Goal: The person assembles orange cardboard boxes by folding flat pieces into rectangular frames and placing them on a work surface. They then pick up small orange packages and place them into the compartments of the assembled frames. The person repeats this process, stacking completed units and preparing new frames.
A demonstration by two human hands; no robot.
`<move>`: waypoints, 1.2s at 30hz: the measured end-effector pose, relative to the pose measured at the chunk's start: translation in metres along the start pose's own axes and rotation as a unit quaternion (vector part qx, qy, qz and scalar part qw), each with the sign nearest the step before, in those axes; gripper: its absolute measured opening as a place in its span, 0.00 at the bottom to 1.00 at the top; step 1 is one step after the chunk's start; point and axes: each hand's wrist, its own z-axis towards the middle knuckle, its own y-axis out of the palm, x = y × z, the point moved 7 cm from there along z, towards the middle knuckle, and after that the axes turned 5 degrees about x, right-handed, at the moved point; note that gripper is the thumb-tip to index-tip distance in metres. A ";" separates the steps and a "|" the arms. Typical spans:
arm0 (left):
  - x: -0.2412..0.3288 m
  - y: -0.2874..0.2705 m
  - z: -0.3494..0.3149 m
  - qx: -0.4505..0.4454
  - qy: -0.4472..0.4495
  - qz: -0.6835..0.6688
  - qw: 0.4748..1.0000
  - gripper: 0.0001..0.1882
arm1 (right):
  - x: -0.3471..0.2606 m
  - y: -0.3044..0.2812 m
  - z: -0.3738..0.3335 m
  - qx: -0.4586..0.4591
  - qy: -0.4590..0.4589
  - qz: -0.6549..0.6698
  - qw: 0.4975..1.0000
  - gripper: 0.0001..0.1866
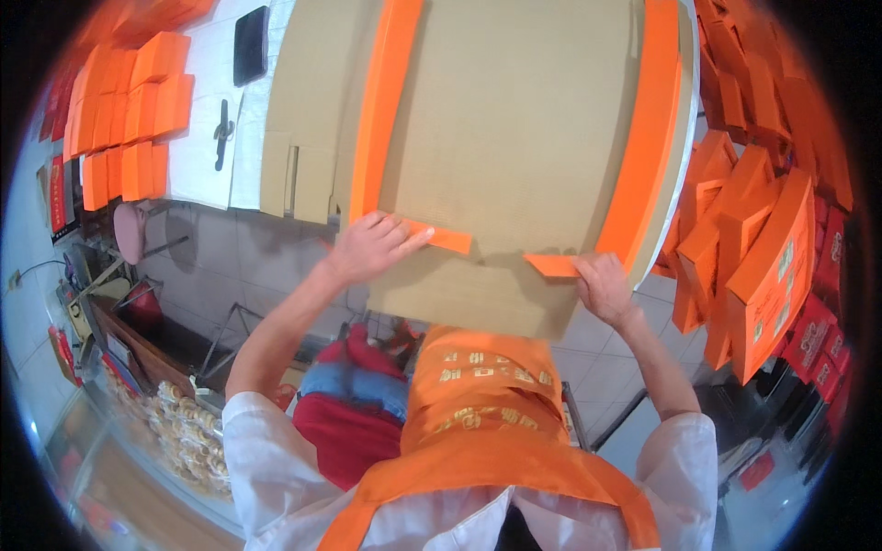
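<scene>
A big, flat sheet of brown cardboard [514,138] lay under the left hand [369,248] and the right hand [604,286], and it went on far ahead of them. A leaning heap of orange boxes [735,220] was off to the right of the right hand. A smaller, neat pile of orange boxes [140,110] sat well to the left of the left hand and ahead of it, on a white, smooth cover [207,101]. An orange cloth apron with pale marks [487,395] was behind the hands and between them. Two long, bright orange strips of what looked like card stood out on the brown sheet. The left strip [382,110] ran ahead from the left hand, and the right strip [652,138] ran ahead from the right hand. Their near ends bent in toward each other, with a gap between. The left hand's fingers were curled, and it pinched the left bent end [450,240] with its thumb on top. The right hand's thumb and fingers pinched the right bent end [549,265]. A thin, black, phone-shaped slab [250,46] lay far ahead and left of the left hand, and a small, narrow black tool [223,136] lay a bit nearer to it.
</scene>
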 end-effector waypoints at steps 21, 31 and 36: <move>0.005 0.013 -0.040 -0.224 0.121 0.166 0.953 0.36 | -0.017 0.000 0.015 -0.039 0.078 -0.075 0.993 0.29; 0.002 0.030 -0.051 -0.227 0.157 0.153 0.949 0.38 | -0.017 0.000 0.015 -0.025 0.072 -0.083 0.994 0.27; -0.004 0.011 -0.042 -0.216 0.186 0.004 0.959 0.31 | -0.014 0.000 0.013 -0.027 0.071 -0.092 0.993 0.27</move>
